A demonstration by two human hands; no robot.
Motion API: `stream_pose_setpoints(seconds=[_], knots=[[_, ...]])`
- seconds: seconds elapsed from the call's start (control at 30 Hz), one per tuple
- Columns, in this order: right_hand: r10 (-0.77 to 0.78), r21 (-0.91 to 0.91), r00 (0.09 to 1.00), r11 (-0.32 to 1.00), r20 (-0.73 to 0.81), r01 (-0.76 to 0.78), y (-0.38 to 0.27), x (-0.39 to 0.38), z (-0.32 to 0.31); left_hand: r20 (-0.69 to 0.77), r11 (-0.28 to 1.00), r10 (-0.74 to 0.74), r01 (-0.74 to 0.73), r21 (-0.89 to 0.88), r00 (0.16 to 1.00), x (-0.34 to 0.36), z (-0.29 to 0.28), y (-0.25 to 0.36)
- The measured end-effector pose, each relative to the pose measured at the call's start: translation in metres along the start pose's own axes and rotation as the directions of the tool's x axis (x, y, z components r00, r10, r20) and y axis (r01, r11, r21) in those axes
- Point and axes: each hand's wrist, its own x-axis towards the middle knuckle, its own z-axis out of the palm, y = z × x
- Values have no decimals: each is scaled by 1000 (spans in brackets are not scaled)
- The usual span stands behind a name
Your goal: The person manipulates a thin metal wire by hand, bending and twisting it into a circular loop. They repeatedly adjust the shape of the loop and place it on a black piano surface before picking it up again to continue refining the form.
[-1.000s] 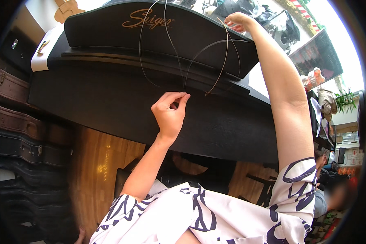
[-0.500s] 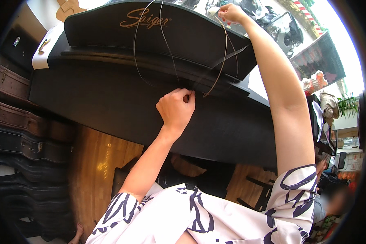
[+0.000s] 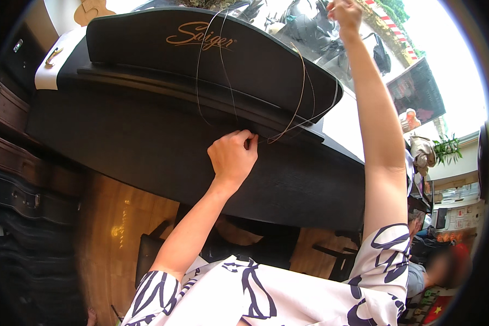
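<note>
A black piano-like cabinet (image 3: pixel 119 125) spans the view, with a raised panel (image 3: pixel 136 43) bearing gold lettering. Thin pale strings (image 3: pixel 221 62) and a golden one (image 3: pixel 300 92) loop down across that panel. My left hand (image 3: pixel 232 157) is pinched shut on thin string just above the cabinet's lower surface, below the loops. My right hand (image 3: pixel 346 16) is raised at the top edge before the window, above the panel's right end, fingers closed together; whatever it holds is too small to make out.
Instrument cases (image 3: pixel 13 190) are stacked at left. A white sheet (image 3: pixel 48 79) lies on the cabinet's left end. A dark chair (image 3: pixel 337 252) stands beneath. Another person (image 3: pixel 418 277) is at lower right, beside cluttered shelves. A plant (image 3: pixel 445 149) stands at right.
My right hand has risen higher and moved right. My left hand has shifted slightly right and its fingers are more curled. The view has shifted, and the string loops have moved.
</note>
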Motion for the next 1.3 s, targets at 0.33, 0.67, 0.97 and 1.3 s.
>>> stream_pose_setpoints(seconds=[0.33, 0.67, 0.97, 1.3], knots=[[166, 762, 981, 621, 99, -182, -103, 138, -46, -12, 997, 38, -39, -59, 999, -1, 0, -2], [420, 585, 849, 618, 319, -526, -28, 113, 32, 2, 997, 49, -49, -51, 999, 1, -3, -4], [675, -542, 522, 734, 521, -408, 30, 5, 52, 10, 999, 30, -30, -44, 999, -2, -1, 2], [374, -590, 726, 806, 577, 54, -27, -16, -45, 0, 999, 31, -31, -42, 1000, -1, 3, 0]])
